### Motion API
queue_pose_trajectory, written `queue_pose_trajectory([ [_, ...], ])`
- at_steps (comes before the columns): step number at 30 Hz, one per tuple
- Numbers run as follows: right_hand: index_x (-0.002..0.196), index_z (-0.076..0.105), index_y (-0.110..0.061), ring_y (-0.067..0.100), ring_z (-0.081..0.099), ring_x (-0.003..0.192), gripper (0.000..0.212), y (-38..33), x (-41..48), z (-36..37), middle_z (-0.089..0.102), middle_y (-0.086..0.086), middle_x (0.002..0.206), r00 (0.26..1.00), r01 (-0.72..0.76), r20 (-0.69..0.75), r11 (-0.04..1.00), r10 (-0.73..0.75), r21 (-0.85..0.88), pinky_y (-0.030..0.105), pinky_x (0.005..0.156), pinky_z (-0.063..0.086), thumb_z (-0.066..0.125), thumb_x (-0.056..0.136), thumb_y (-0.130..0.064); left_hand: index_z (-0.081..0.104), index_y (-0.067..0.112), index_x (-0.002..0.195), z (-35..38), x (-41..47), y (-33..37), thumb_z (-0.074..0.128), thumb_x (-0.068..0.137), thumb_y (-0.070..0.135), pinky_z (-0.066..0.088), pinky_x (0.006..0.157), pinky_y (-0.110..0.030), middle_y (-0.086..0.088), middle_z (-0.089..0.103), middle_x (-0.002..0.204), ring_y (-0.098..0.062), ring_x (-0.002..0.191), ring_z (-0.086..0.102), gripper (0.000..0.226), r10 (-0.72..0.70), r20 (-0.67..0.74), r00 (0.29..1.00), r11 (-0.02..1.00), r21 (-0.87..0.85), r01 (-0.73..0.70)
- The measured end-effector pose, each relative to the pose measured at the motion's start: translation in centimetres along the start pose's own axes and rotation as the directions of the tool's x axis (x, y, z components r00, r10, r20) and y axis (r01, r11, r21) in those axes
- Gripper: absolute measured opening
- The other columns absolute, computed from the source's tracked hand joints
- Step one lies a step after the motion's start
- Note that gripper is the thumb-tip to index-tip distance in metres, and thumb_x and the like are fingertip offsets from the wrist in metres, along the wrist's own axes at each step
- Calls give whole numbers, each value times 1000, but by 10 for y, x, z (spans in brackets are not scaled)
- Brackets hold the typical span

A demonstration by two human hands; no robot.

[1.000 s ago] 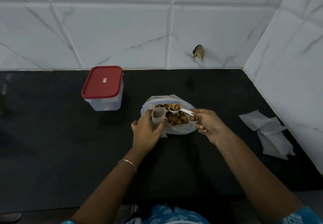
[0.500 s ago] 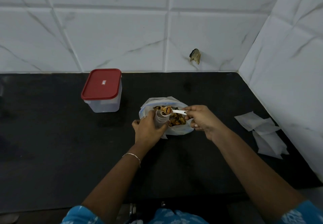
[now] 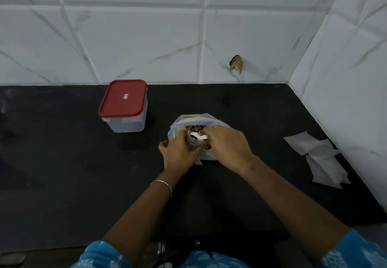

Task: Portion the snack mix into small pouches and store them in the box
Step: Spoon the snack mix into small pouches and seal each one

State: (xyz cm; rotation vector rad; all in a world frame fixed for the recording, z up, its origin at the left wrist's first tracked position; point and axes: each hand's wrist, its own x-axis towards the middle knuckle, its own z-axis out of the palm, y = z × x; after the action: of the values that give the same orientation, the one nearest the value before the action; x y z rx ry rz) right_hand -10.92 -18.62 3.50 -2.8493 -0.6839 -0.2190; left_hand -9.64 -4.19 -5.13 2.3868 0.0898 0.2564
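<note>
- Filling is the step in hand. My left hand [image 3: 178, 154] is curled round the small clear plastic pouch [image 3: 191, 143] and holds it upright, mouth open, over the near edge of the bulk bag.
- My right hand [image 3: 227, 145] grips the short white plastic spoon [image 3: 199, 136]. The handle is hidden under the fingers, and the bowl sits tipped at the pouch mouth.
- Procedure, as I judge it:
  - Hold the pouch mouth round and directly over the bag, so that spilled pieces drop back into the stock.
  - Rotate the spoon slowly and let it empty fully before I lift it clear.
  - Leave the top of the pouch unfilled for closing.
- The brown and yellow snack mix [image 3: 195, 128] lies in the large translucent plastic bag with a blue-edged rim [image 3: 188, 119]. The bag stands open on the black stone counter [image 3: 83, 173], just behind both hands.
- The flat white empty pouches [image 3: 320, 159] lie overlapped at the right, near the side wall and well apart from the bag.
- The clear rectangular plastic box [image 3: 125, 121] stands at the far left, with its red lid [image 3: 123, 98] on. I judge that it must be opened before storing.
- A chipped hole [image 3: 236, 63] marks the white tiled wall beyond.
- Count:
  - Hands: two
  - Spoon: one
  - Pouch in hand: one
  - Bulk bag: one
  - Box: one
  - Lid: one
  - Empty pouches: at least three; the overlap prevents an exact figure.
</note>
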Motion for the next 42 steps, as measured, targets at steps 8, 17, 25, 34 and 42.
queue_pose_trajectory([
  [8,108,70,-17,15,65,61,32,14,-11,18,69,4,90,935,224,-199,923,-294,-312,25,50,46,67,76,-12,54,35,109,-4,-4,1,63,82,53,19,111,-50,22,58,97,-5,109,56,34,-45,8,999,995,-93,46],
  [17,118,66,-21,10,64,81,32,24,-16,31,67,-5,107,955,-19,-289,987,65,160,24,60,52,50,91,-14,54,33,114,1,-3,-3,65,80,53,20,111,-53,16,64,107,-8,113,54,40,-78,23,997,990,-113,80],
  [25,106,64,-26,2,51,61,25,31,-19,30,62,-6,82,841,-359,116,384,529,851,19,58,42,44,101,-12,55,31,114,6,-5,0,66,81,51,16,112,-49,19,59,101,-5,110,52,40,-66,40,997,986,-148,71],
  [34,120,65,-21,0,56,81,34,35,-44,38,63,-11,103,904,-139,-298,871,305,471,16,67,44,51,93,-5,56,30,118,12,-11,7,67,79,54,18,110,-47,19,62,104,-5,110,52,47,-52,45,998,987,-151,58],
  [42,121,67,-17,13,65,72,42,36,-46,42,71,0,109,901,190,-343,952,-266,-239,26,60,47,65,81,-5,56,30,117,12,-13,5,68,80,51,17,110,-50,23,56,98,3,102,45,44,-41,27,999,986,-162,44],
])
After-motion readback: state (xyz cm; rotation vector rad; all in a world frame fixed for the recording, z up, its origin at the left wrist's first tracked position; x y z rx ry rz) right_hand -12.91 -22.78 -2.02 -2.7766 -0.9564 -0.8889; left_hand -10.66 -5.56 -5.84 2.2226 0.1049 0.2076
